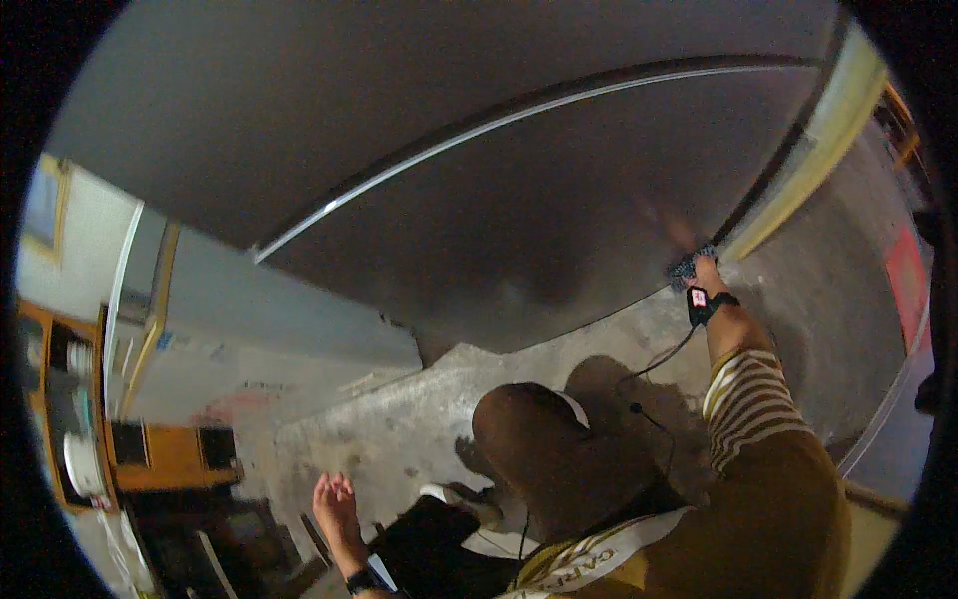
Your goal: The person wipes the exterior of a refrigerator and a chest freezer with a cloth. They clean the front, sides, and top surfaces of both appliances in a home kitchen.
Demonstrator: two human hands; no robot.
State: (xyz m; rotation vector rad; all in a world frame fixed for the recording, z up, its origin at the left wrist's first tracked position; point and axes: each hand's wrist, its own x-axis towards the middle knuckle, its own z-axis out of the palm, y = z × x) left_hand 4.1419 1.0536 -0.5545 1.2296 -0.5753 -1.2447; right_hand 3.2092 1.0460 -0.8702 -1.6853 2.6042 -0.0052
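Observation:
My right hand (706, 269) reaches out low and grips a dark patterned cloth (682, 272). The cloth is pressed to the bottom corner of a large dark glossy panel (569, 202), which looks like a refrigerator front. A faint reflection of the hand shows in it. Across the panel runs a bright metal strip (419, 165). My left hand (337, 505) hangs at the lower left, away from the panel, holding nothing, its fingers loosely bent. A small black device (697, 305) with a cable is strapped to my right wrist.
Worn concrete floor (359, 434) lies around my bent knees (554, 457). To the left stand a grey side wall or panel (314, 314) and a wooden cabinet (161, 455). A pale yellowish edge (812, 180) borders the dark panel at right. A red patch (907, 277) shows farther right.

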